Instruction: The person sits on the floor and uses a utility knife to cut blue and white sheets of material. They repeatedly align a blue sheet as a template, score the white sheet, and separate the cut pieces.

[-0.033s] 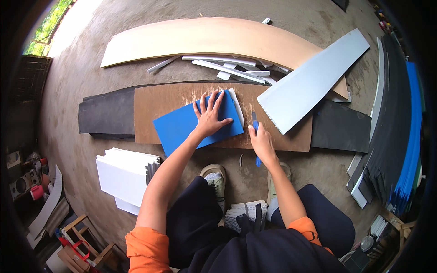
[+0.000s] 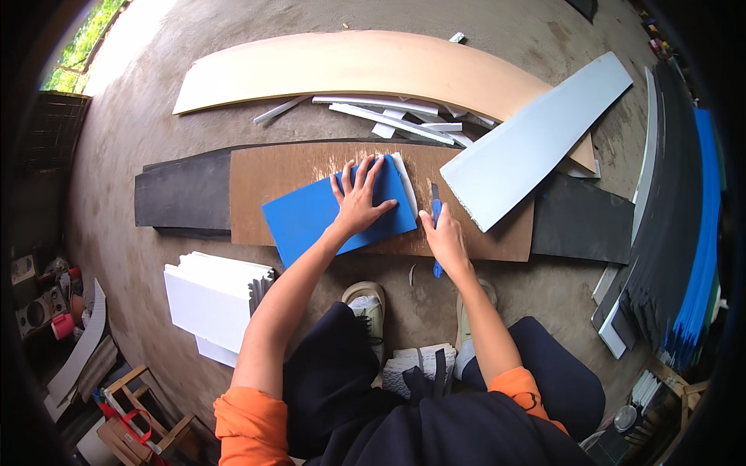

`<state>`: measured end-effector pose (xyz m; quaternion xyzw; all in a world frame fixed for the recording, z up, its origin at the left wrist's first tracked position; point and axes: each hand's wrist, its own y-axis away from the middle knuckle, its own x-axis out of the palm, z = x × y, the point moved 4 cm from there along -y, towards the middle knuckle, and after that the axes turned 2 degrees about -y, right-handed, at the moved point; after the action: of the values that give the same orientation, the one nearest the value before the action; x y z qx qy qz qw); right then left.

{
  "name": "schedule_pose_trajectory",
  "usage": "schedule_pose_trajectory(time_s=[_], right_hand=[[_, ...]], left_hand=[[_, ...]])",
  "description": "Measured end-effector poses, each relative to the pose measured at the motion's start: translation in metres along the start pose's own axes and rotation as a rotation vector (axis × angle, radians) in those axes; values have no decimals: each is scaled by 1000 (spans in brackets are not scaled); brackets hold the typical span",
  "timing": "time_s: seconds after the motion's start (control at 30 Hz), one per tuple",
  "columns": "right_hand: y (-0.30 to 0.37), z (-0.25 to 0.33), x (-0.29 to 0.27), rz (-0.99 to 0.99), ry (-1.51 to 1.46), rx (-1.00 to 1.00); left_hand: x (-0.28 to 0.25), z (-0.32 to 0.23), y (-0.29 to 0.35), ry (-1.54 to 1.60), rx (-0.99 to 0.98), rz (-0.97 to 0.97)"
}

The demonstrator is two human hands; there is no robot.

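My left hand (image 2: 359, 203) lies flat with fingers spread, pressing on a blue foam-like sheet (image 2: 307, 221). A white piece (image 2: 406, 180) shows along that sheet's right edge. Beneath both is a brown board (image 2: 250, 186), its surface scraped pale near the far edge. My right hand (image 2: 449, 242) is closed round a blue utility knife (image 2: 437, 211), just right of the sheet. The knife's blade points away from me over the brown board, apart from the white piece. Its blue end shows below my fingers.
Black slabs (image 2: 183, 194) lie under the brown board. A pale blue sheet (image 2: 536, 144) overlaps its right end. Beyond are a long beige board (image 2: 357, 66) and white offcuts (image 2: 388, 120). White sheets (image 2: 206, 299) stack at left; black and blue sheets (image 2: 703, 233) line the right.
My right hand and the knife have shifted slightly away from me and to the left, and the knife's angle differs a little. My left hand stays on the blue sheet.
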<state>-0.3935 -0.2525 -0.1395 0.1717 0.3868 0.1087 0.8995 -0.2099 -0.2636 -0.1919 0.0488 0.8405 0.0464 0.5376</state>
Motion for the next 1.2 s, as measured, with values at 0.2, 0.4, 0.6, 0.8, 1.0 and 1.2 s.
schedule_pose_trajectory(time_s=[0.2, 0.4, 0.6, 0.8, 1.0, 1.2], right_hand=[[-43, -14, 38, -144, -168, -81], [-45, -9, 37, -137, -248, -2], [-45, -19, 38, -159, -287, -1], [-40, -19, 38, -136, -285, -33], [-45, -19, 31, -147, -201, -117], [-44, -23, 26, -41, -207, 1]], left_hand=[[6, -29, -12, 53, -237, -130], [-3, -23, -21, 134, -297, -71], [-22, 45, -15, 10, -298, -25], [-62, 134, 4, 113, -261, -30], [-82, 132, -8, -146, -243, -220], [-48, 5, -29, -68, 212, -48]])
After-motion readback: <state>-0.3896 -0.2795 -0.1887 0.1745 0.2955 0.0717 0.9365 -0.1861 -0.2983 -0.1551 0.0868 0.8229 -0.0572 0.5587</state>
